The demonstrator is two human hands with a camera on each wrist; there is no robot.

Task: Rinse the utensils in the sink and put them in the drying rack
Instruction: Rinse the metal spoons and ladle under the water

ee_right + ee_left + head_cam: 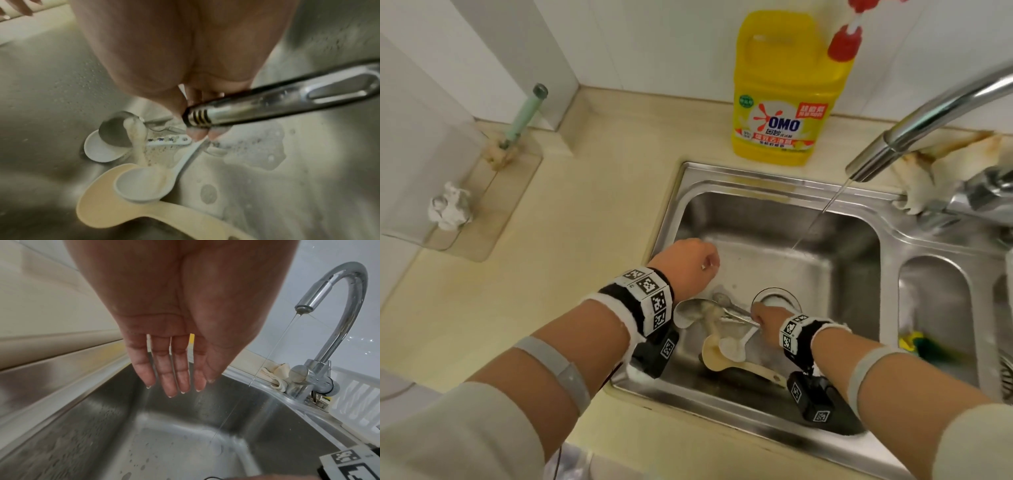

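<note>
down in the sink (774,178), your right hand (765,320) grips a metal ladle (277,104) by the handle, likely to carry it under the tap's stream (822,212). your left hand (176,337) hangs open, empty. other utensils (131,170) lie piled beside the drain.

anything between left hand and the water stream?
Nothing. The left wrist view shows bare sink wall between the open left hand and the water stream; they are apart.

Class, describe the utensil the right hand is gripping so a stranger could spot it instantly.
Start at the steel sink basin under the running tap. Among the soapy utensils near its drain, the right hand grips a shiny metal handle. Its neighbours are white spoons and a cream plastic rice paddle.
</note>
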